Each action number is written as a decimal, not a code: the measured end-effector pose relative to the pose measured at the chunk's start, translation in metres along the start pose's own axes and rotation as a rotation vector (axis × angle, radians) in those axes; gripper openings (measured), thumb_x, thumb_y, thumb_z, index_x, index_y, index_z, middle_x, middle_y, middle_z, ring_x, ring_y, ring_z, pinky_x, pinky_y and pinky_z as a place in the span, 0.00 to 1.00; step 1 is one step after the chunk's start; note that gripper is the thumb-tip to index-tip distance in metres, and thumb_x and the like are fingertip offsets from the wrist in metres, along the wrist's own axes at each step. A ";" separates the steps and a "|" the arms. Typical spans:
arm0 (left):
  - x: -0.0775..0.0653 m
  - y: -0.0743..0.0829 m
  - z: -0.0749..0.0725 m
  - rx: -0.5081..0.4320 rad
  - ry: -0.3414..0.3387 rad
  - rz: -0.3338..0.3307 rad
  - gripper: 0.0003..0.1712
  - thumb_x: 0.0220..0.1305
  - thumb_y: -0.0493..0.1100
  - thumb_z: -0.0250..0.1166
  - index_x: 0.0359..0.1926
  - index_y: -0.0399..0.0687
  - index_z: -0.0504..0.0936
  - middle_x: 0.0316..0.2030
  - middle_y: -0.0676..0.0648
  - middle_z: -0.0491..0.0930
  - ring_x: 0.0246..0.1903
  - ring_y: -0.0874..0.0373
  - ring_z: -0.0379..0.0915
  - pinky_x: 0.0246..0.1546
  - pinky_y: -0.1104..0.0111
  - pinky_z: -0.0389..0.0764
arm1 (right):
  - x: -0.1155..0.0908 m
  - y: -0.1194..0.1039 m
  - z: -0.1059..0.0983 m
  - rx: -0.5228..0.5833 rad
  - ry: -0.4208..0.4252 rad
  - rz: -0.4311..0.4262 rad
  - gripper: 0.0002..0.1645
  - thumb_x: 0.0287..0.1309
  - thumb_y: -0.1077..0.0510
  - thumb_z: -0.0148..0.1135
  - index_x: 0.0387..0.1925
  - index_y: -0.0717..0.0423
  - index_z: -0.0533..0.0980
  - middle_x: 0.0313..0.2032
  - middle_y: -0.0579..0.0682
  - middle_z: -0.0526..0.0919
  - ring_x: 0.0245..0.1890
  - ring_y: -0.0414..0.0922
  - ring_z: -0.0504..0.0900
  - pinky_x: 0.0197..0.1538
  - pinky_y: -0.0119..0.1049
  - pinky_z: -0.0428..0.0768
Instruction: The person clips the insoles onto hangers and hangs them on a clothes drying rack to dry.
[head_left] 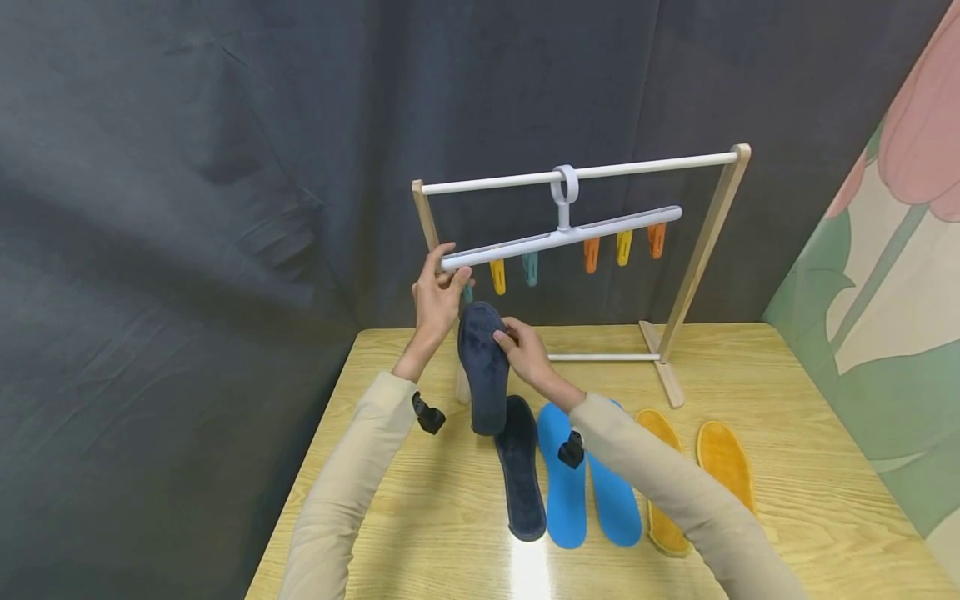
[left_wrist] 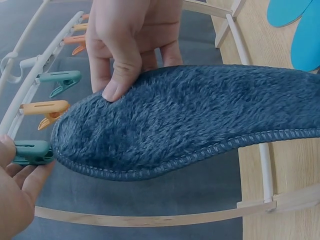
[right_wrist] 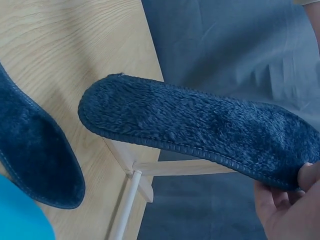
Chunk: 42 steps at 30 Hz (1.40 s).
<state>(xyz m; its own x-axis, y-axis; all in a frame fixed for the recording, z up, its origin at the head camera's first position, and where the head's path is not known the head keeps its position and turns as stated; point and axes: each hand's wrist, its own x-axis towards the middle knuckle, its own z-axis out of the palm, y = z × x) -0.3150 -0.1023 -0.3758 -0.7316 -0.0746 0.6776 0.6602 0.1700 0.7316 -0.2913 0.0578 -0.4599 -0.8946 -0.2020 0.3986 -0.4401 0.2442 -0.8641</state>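
My right hand (head_left: 528, 354) pinches a dark blue fuzzy insole (head_left: 486, 367) by the edge near its wide end, thumb on the plush face. The insole hangs tilted above the table. My left hand (head_left: 437, 300) is at the left end of a white hanger (head_left: 525, 244), its fingers and thumb about the teal clip (left_wrist: 32, 152) there. In the left wrist view the insole's wide tip is right at this clip's jaws. More clips hang along the bar, among them a yellow clip (head_left: 498, 277) and an orange clip (head_left: 591, 255).
The hanger hooks over a rack's white rod (head_left: 645, 167) with wooden legs. On the table (head_left: 420, 517) lie a matching dark insole (head_left: 520, 475), two blue insoles (head_left: 566, 500) and two yellow insoles (head_left: 726, 462), partly under my right sleeve. A dark curtain (head_left: 225, 208) hangs behind.
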 end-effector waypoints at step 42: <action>-0.005 0.024 -0.002 0.003 -0.016 0.054 0.19 0.65 0.26 0.62 0.56 0.24 0.74 0.40 0.25 0.82 0.32 0.30 0.82 0.30 0.52 0.85 | 0.015 -0.018 0.006 0.026 -0.019 0.039 0.13 0.73 0.68 0.50 0.53 0.68 0.76 0.37 0.62 0.82 0.34 0.53 0.77 0.36 0.41 0.75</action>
<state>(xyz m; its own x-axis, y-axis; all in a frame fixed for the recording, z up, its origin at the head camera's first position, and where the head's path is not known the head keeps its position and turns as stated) -0.2947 -0.1001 -0.3616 -0.6975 -0.0497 0.7149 0.6984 0.1765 0.6936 -0.2958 0.0452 -0.4401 -0.9095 -0.2108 0.3584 -0.4022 0.2278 -0.8868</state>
